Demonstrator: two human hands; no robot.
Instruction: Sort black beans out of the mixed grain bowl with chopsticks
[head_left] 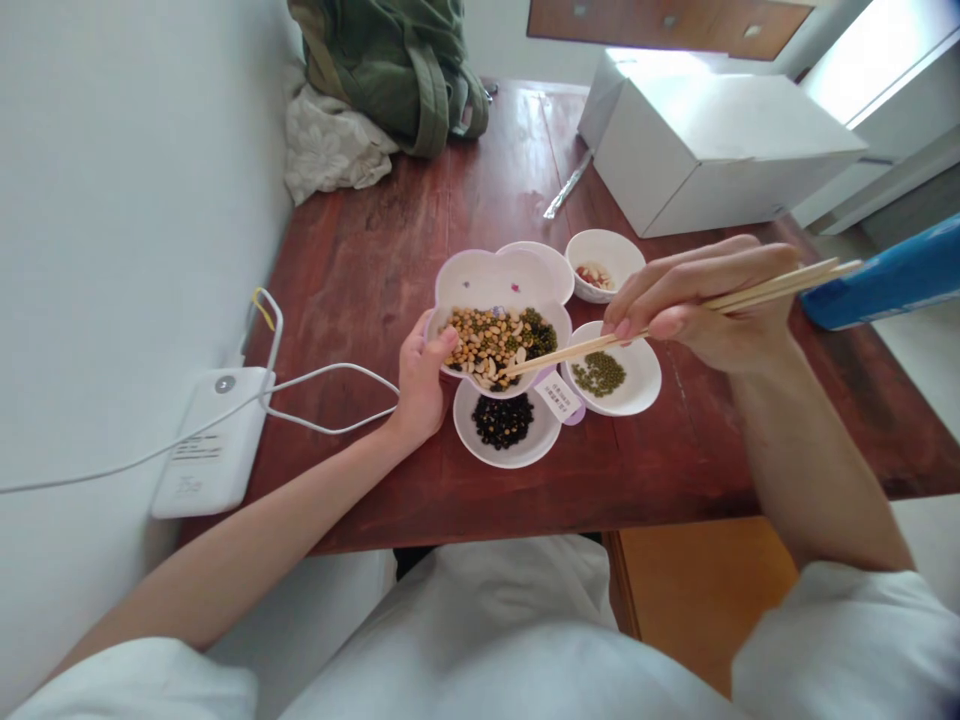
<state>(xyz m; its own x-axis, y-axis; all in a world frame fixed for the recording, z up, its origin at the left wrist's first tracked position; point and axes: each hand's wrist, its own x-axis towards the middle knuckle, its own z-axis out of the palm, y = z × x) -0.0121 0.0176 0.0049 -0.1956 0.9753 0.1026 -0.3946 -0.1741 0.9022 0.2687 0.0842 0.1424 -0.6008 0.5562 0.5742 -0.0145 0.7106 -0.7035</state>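
My left hand (pixel 424 375) grips the left rim of a white, cloud-shaped bowl (pixel 480 285) with a lilac edge, tilted toward me. Mixed beans and nuts (pixel 487 345) lie in it: yellowish, green, black and pale ones. My right hand (pixel 697 300) is closed around a pair of wooden chopsticks (pixel 585 347), whose tips touch the mix near the bowl's front. Below the held bowl stands a white bowl (pixel 506 458) of black beans (pixel 504 422). To its right, another white bowl (pixel 641 375) has green beans (pixel 598 374) in it. A printed label (pixel 559 396) shows beside the held bowl.
Behind are a bowl (pixel 606 245) with reddish and pale pieces and a partly hidden white bowl (pixel 551 268). A white box (pixel 720 140), a silver strip (pixel 568 186), and a green bag (pixel 405 70) lie farther back. A blue object (pixel 885 275) is right; a white power bank (pixel 217 440) with cable is left.
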